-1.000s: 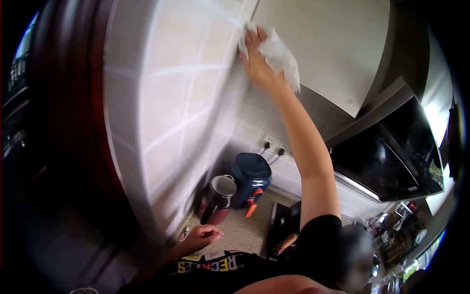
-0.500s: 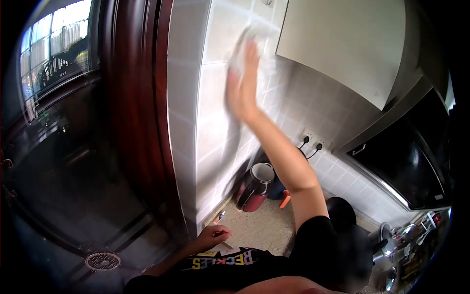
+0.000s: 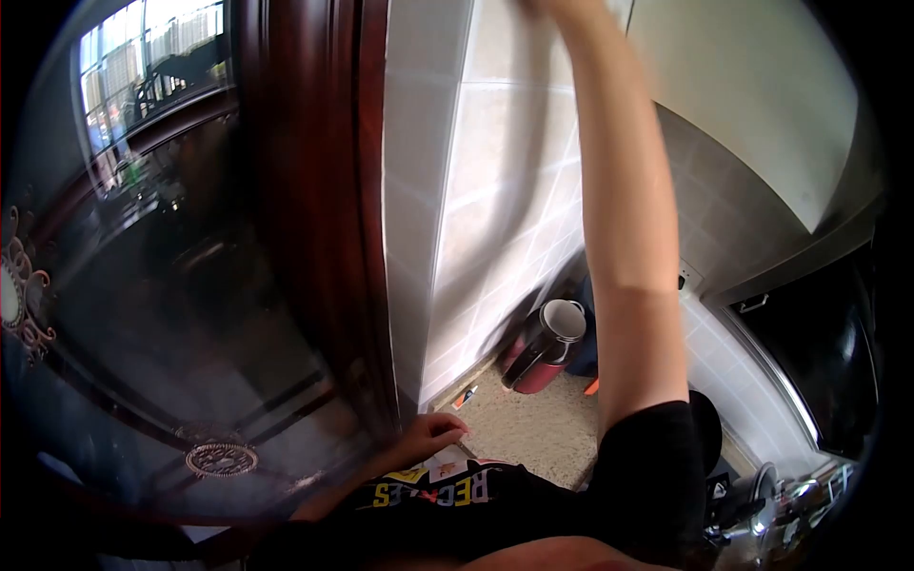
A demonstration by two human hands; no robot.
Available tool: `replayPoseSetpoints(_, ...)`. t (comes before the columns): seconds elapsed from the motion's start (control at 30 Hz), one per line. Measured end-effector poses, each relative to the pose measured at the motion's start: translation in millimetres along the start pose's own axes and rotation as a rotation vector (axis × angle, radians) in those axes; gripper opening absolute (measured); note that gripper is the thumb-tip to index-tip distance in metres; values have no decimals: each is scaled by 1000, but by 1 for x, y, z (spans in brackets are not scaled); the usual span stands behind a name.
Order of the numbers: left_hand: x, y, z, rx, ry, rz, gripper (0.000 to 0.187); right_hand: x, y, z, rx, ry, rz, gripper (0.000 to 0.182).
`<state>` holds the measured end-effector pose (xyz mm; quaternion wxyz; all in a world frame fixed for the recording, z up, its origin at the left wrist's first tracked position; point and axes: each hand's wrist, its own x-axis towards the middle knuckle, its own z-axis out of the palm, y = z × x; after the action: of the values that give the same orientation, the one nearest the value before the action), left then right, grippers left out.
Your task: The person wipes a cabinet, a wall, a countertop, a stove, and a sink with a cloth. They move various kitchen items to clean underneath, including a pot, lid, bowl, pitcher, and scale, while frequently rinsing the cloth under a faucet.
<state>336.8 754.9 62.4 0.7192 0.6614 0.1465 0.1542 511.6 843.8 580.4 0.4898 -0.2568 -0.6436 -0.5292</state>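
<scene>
My right arm reaches up along the white tiled wall (image 3: 505, 133). Only the lower part of my right hand (image 3: 552, 6) shows, cut off by the top edge; its fingers and anything in them are out of view. Low by my waist, at the counter's edge, my left hand (image 3: 438, 435) has its fingers loosely curled together, with nothing visible in them. A small white and orange tube-like item (image 3: 465, 397) lies on the speckled countertop (image 3: 533, 423) beyond it.
A red and black kettle-like container (image 3: 543, 352) stands by the wall. Right of my arm are a pale wall cabinet (image 3: 752, 95) and a black range hood (image 3: 809, 343). A dark red wooden frame (image 3: 314, 190) and glossy dark door (image 3: 171, 305) flank the left side.
My right hand, earlier flat against the tiles with a white cloth, has moved up and mostly out of view. The view has shifted, so the room appears further right. My left hand stays low.
</scene>
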Motion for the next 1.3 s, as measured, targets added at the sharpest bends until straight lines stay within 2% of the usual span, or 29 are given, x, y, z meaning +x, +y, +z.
replayPoseSetpoints(0.07, -4, -4, -8, 47, 18, -54, 16, -56, -38, -7, -46, -92, -31, 53)
replayPoseSetpoints(0.1, -5, -2, -9, 97, 18, -100, 18, -102, -53, -7, 145, -286, 247, 65)
replayPoseSetpoints(0.13, -7, 4, -5, 43, 48, -90, 18, -136, -79, -14, 21, -236, 130, 66)
replayPoseSetpoints(0.2, -5, 5, -2, 47, 60, -124, 18, -210, -124, -27, 18, -340, 283, 77)
replayPoseSetpoints(0.23, -4, 6, -1, 51, 70, -136, 18, -261, -150, -35, 34, -514, 352, 76)
replayPoseSetpoints(0.3, 0, 12, 8, 47, 52, -121, 17, -333, -193, -56, 15, -1157, 382, 63)
replayPoseSetpoints(0.33, 2, 17, 12, 57, 26, -118, 18, -399, -204, -54, 132, -764, 287, 62)
replayPoseSetpoints(0.37, 1, 20, 17, 64, 2, -121, 19, -391, -200, -58, 135, -765, 298, 62)
replayPoseSetpoints(0.43, 0, 11, 22, 52, -19, -141, 19, -340, -174, -58, 70, -1352, 257, 54)
replayPoseSetpoints(0.47, -1, 5, 25, 30, -29, -152, 19, -306, -156, -57, -99, -1376, 240, 60)
replayPoseSetpoints(0.5, -2, 1, 27, 9, -40, -163, 18, -302, -123, -50, -131, -1027, 256, 62)
replayPoseSetpoints(0.53, -5, -3, 29, 4, -42, -177, 18, -272, -94, -45, 147, -427, 249, 78)
replayPoseSetpoints(0.57, -8, -6, 29, -8, 7, -162, 17, -242, -63, -40, 109, -276, 255, 74)
replayPoseSetpoints(0.6, -11, -8, 29, -19, 58, -146, 15, -229, -31, -40, 63, -254, 279, 64)
replayPoseSetpoints(0.63, -15, -11, 27, -21, 60, -158, 15, -209, -15, -42, -66, -252, 464, 52)
replayPoseSetpoints(0.73, -33, -24, 19, -74, 156, -184, 17, -245, 30, -43, -131, -93, 638, 52)
replayPoseSetpoints(0.8, -45, -22, 19, -76, 175, -210, 17, -286, 31, -41, 56, 205, 1035, 61)
replayPoseSetpoints(0.87, -54, -21, 15, -21, 200, -214, 17, -317, -5, -34, 105, 250, 1403, 68)
replayPoseSetpoints(0.9, -56, -27, 14, -8, 196, -208, 17, -325, -43, -31, 75, 208, 1410, 69)
replayPoseSetpoints(0.93, -55, -35, 12, -23, 211, -225, 16, -326, -90, -32, 45, 150, 1273, 67)
replayPoseSetpoints(0.97, -52, -38, 10, -39, 225, -242, 15, -341, -132, -24, 0, 13, 1254, 72)
replayPoseSetpoints(1.0, -50, -25, 13, -102, 215, -271, 14, -345, -175, -27, 24, -112, 1080, 71)
replayPoseSetpoints(1.03, -46, -16, 16, -91, 206, -274, 14, -346, -202, -27, 194, -110, 937, 69)
replayPoseSetpoints(1.07, -42, -9, 19, -124, 203, -266, 14, -352, -207, -34, 118, -500, 689, 68)
replayPoseSetpoints(1.1, -37, -3, 23, -160, 203, -254, 14, -345, -196, -35, 113, -495, 693, 68)
replayPoseSetpoints(1.17, -32, 9, 30, -115, 197, -242, 14, -307, -149, -31, 234, -381, 218, 60)
replayPoseSetpoints(1.23, -23, 12, 31, -72, 191, -216, 14, -246, -90, -39, 71, -489, 186, 57)
replayPoseSetpoints(1.27, -25, 10, 32, -40, 181, -200, 15, -228, -58, -40, 59, -277, 231, 54)
replayPoseSetpoints(1.3, -27, 7, 32, -9, 171, -185, 15, -225, -20, -36, 119, -181, 454, 57)
